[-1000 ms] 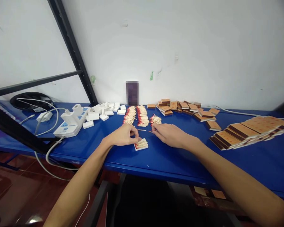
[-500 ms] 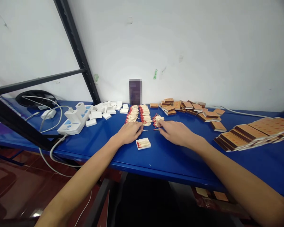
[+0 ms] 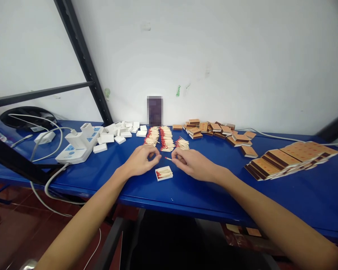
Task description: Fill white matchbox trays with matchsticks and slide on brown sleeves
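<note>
My right hand (image 3: 190, 163) pinches a match (image 3: 168, 158) between thumb and forefinger, its red head pointing left. Across from it, my left hand (image 3: 142, 159) is closed with thumb and forefinger brought together; what they hold, if anything, is hidden. Between and just below the hands lies a white matchbox tray (image 3: 165, 179) partly filled with red-headed matches (image 3: 163, 172). Behind the hands are two long rows of matches (image 3: 166, 138) and a smaller pile of matches (image 3: 182, 143) at the right.
White inner trays (image 3: 119, 129) are heaped at the back left, beside a power strip (image 3: 79, 150) with cables. Brown matchbox sleeves (image 3: 211, 128) lie piled at the back right. Stacked flat sleeves (image 3: 284, 159) stand farther right. A black metal frame (image 3: 87, 63) rises at left.
My right hand has drawn back from the small match pile towards the left, now with a match in its fingers. My left hand has moved slightly back from the rows. The view has shifted a little.
</note>
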